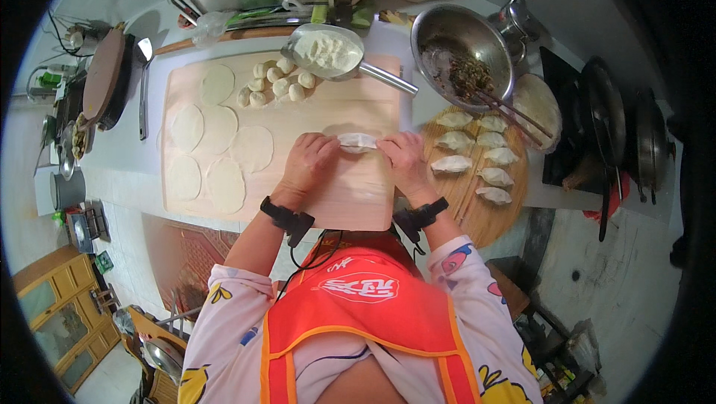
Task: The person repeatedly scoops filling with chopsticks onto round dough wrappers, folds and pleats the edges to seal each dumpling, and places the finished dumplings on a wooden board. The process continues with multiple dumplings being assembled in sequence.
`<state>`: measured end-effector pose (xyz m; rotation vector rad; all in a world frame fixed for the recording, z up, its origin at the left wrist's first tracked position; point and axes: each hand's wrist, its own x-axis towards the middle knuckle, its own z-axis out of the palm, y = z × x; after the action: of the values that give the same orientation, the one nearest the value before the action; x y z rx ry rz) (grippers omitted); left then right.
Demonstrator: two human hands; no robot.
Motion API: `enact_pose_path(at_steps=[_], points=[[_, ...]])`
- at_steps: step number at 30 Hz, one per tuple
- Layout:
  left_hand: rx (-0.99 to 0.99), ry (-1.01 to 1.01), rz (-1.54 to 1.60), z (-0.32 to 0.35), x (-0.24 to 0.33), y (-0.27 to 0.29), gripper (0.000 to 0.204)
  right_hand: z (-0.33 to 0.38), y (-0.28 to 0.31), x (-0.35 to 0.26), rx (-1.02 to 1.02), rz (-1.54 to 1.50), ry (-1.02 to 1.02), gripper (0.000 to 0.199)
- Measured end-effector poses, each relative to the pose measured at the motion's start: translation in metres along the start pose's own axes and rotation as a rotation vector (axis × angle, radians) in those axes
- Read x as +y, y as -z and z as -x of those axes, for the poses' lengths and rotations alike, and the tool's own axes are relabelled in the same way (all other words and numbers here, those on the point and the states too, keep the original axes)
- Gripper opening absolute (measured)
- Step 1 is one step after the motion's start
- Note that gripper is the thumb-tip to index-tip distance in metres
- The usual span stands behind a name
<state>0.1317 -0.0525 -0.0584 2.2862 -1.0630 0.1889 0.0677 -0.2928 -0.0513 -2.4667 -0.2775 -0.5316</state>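
A pale folded dumpling [357, 141] is held between my hands above the wooden board [321, 195]. My left hand [312, 159] closes its fingertips on the dumpling's left end. At the other end, my right hand [405, 156] pinches it the same way. Several thin round wrappers [252, 148] lie on the left part of the board, a few overlapping. Behind them sits a cluster of small dough balls [280, 88]. Finished dumplings [452, 165] rest in two rows on a round wooden board [477, 218] to my right.
A metal scoop [388, 77] full of flour lies across the board's back edge. At the back right stands a steel bowl [426, 27] with dark chopped filling and chopsticks [522, 117]. A spatula [143, 91] and round pan [112, 76] are at left; dark pans [603, 113] stand far right.
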Motion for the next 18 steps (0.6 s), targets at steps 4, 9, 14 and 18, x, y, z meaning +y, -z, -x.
enact_pose_path(at_steps=[4, 9, 14, 18], points=[[0.056, 0.045, 0.025, 0.007, 0.008, 0.001, 0.033, 0.004, -0.006, 0.003, -0.025, 0.075, 0.028, 0.018], [-0.035, 0.075, 0.066, 0.0, 0.003, 0.0, 0.033, 0.006, -0.011, -0.003, -0.088, 0.082, -0.099, 0.039], [0.014, 0.179, 0.043, -0.002, 0.011, -0.004, 0.039, -0.002, -0.01, -0.019, -0.139, 0.002, -0.164, 0.047], [-0.078, 0.199, -0.004, -0.008, 0.018, -0.007, 0.046, -0.005, -0.014, -0.023, -0.196, 0.023, -0.178, 0.037]])
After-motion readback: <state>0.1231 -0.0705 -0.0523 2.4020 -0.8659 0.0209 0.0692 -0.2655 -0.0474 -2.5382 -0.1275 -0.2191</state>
